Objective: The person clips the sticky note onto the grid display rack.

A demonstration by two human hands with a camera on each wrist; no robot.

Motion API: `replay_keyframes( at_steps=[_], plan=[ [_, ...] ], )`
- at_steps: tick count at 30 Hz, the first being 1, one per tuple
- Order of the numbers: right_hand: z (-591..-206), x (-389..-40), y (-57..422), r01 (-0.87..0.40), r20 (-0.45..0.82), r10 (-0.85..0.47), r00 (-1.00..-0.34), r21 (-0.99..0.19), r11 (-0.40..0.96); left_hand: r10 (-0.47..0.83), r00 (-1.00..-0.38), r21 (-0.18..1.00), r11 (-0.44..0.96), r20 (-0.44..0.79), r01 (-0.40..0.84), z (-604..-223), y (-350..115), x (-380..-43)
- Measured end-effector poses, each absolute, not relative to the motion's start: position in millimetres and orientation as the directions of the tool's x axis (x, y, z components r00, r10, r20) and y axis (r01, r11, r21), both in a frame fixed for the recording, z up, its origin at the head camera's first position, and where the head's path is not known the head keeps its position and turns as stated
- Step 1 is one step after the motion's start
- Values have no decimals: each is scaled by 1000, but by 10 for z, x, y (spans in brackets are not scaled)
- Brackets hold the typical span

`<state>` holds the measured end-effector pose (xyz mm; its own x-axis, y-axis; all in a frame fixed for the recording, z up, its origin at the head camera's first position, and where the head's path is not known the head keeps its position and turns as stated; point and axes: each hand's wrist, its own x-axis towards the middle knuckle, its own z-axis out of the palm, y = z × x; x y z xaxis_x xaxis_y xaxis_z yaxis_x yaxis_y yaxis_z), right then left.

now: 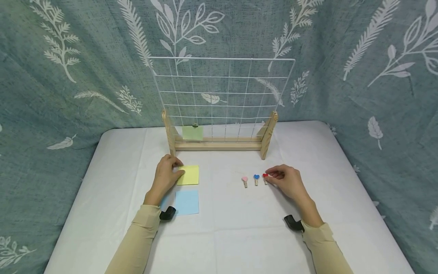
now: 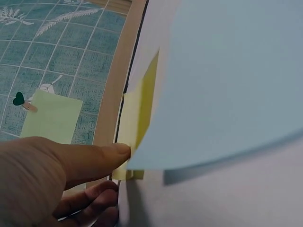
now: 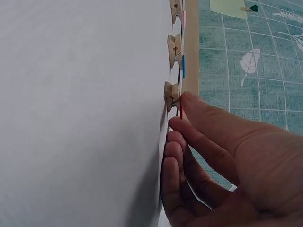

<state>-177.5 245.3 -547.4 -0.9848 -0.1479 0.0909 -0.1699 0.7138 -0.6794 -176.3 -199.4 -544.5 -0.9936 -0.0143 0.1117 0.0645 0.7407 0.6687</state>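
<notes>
In the head view my left hand (image 1: 166, 174) pinches the left edge of a yellow sticky note (image 1: 190, 175) between thumb and fingers. The left wrist view has that yellow note (image 2: 135, 118) bent up at the thumb. A blue sticky note (image 1: 187, 202) lies nearer me, filling much of the left wrist view. On the right, my right hand (image 1: 286, 180) has thumb and index finger at a small wooden clothespin with a red heart (image 1: 265, 176), pinching it. Beside it lie a clothespin with a blue heart (image 1: 256, 177) and one with a pink heart (image 1: 244, 179).
Behind the notes stands a white wire grid (image 1: 224, 92) in a wooden base (image 1: 219, 146). A green note (image 1: 192, 133) hangs low on its left side from a clothespin with a dark green heart (image 2: 19, 99). White cloth (image 1: 226, 236) covers the table; leaf-patterned curtains (image 1: 99, 57) surround it.
</notes>
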Motion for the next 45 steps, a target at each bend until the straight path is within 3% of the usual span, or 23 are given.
replay_keyframes(
  at_steps=[16,32,45],
  plan=[
    [-5457,-1782,2475,-160,51,-185,-981,-754,637,-69,-969,659,744,238,108,-5485,-1979,-1745],
    [-5446,-1832,2454,-215,183,-113,-977,-846,488,-92,-947,680,717,308,151,-5473,-1916,-1810],
    [-5305,-1944,2331,-309,301,-100,-948,-805,506,-96,-932,697,691,349,190,-5441,-1792,-1886]
  ],
)
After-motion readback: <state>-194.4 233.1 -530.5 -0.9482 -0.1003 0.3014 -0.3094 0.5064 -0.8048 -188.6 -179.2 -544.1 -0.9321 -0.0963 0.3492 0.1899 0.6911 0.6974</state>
